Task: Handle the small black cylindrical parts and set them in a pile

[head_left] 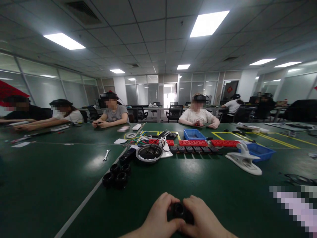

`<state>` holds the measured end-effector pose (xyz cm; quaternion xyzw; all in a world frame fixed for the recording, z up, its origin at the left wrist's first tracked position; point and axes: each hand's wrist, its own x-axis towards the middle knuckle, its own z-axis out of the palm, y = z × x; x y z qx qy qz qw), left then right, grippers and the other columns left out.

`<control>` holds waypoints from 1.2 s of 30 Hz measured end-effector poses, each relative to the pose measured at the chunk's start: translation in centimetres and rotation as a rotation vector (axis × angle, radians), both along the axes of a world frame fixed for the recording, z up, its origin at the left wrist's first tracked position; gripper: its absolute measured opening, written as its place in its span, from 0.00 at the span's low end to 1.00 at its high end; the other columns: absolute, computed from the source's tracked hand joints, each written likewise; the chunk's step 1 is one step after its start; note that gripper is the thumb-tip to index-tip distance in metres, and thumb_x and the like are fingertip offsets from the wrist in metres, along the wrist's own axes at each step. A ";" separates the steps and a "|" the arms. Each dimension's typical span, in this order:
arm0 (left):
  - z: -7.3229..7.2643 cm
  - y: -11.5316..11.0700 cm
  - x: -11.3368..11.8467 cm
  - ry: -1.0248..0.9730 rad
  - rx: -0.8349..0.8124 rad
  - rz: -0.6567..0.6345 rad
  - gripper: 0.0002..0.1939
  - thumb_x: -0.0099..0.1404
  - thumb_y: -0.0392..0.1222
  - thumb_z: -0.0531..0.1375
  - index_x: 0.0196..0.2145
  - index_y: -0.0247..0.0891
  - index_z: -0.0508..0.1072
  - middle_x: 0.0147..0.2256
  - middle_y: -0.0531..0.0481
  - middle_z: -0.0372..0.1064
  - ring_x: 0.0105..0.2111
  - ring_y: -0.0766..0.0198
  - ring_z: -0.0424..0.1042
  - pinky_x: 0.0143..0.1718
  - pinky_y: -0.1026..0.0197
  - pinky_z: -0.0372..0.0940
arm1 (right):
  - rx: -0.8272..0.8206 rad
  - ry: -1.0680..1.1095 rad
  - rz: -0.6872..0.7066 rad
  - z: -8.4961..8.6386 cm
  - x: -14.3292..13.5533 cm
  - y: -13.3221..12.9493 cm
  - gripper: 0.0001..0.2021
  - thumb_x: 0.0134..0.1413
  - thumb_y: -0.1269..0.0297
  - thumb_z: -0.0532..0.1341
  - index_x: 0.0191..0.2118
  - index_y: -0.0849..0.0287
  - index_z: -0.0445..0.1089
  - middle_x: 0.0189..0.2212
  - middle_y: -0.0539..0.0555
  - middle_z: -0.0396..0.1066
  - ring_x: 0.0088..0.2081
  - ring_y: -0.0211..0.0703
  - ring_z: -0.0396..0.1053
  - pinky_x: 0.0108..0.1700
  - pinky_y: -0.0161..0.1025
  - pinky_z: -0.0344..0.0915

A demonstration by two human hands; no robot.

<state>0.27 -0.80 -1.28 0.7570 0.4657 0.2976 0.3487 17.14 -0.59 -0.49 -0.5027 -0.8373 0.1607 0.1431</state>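
A black round part point(179, 209) with a hole in its top is held between my two hands, low over the green table at the bottom centre. My left hand point(160, 216) wraps it from the left, thumb in front. On the other side, my right hand point(200, 215) curls round it, its fingers meeting the left ones. Much of the part is hidden by my fingers. Further off to the left, several black cup-like pieces point(121, 178) stand grouped, similar in colour and shape to the held one.
A wrench point(106, 155) lies on the green table point(74, 185) at left. Ahead are a metal bowl point(149, 160), red socket strips point(193, 143), blue bins point(194, 135) and a white stand base point(244, 163). Several people, two of them opposite point(198, 115) point(114, 114), sit around.
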 end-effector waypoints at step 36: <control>1.3 -0.7 0.2 0.013 -0.021 -0.030 0.15 0.49 0.37 0.64 0.37 0.40 0.70 0.35 0.54 0.63 0.36 0.62 0.62 0.36 0.64 0.56 | -0.141 0.128 0.227 1.1 2.2 1.1 0.08 0.41 0.65 0.65 0.30 0.59 0.68 0.28 0.48 0.65 0.33 0.40 0.62 0.35 0.34 0.56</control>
